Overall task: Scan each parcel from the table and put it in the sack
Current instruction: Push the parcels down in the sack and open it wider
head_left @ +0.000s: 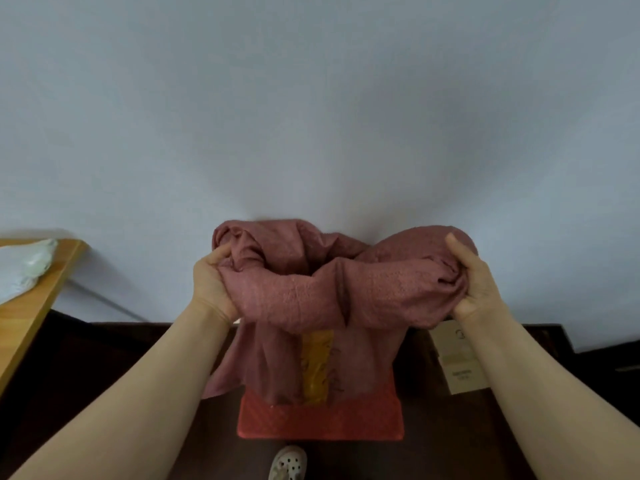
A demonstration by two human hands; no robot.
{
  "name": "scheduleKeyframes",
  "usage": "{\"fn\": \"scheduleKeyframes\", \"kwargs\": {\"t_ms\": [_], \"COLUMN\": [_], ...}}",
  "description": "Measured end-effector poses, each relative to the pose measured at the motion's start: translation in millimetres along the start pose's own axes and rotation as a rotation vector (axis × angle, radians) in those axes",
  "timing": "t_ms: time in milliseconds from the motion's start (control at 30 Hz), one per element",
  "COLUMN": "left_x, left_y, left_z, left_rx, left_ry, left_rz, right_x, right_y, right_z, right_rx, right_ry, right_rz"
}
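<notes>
The dusty-red sack (311, 296) stands in front of the person on a red mat (322, 420) on the dark floor. Its mouth is rolled down into a thick cuff and gapes upward. The left hand (211, 282) clutches the cuff on its left side, thumb on top. The right hand (474, 282) grips a bunched fold on the opposite side. Whether anything lies inside cannot be told.

The step looks like readying the sack. The cuff should be rolled evenly all round so the limp cloth stands open by itself once both hands let go, since scanning will need them.

A white plastic-wrapped parcel (24, 268) lies on the wooden desk (38, 306) at far left, well apart from the sack. A cardboard box (457, 365) sits just beside the right forearm. A pale shoe (287, 464) shows below the mat.
</notes>
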State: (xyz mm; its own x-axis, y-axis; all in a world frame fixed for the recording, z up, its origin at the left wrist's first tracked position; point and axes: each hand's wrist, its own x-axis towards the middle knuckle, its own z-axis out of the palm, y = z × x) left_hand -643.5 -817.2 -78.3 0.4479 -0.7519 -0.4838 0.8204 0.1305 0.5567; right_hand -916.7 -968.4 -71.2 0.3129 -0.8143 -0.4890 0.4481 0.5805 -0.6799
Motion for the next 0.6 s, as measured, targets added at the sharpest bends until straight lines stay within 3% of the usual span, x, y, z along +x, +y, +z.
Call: {"fn": "scheduleKeyframes", "kwargs": {"t_ms": [133, 333, 500, 600], "left_x": [-1.3, -0.3, 11.4, 14.9], "left_y": [-26.3, -49.8, -68.5, -80.8], "left_z": [-64.5, -137.2, -184.4, -223.0], "left_rx": [0.059, 0.190, 0.543, 0.778], "left_ry": [0.228, 0.443, 0.653, 0.803], "left_rz": [-0.107, -0.211, -0.360, -0.486], "right_x": [7.7, 15.7, 18.6, 26.9], "right_y": [36.7, 89.2, 109.0, 118.9], "right_z": [-44.0, -107.2, -146.5, -171.5], "right_rx": [-0.059, -0.143, -0.283, -0.487], "right_ry": [0.088, 0.227, 0.356, 0.421], "right_rz": [0.155, 0.314, 0.378, 0.440]}}
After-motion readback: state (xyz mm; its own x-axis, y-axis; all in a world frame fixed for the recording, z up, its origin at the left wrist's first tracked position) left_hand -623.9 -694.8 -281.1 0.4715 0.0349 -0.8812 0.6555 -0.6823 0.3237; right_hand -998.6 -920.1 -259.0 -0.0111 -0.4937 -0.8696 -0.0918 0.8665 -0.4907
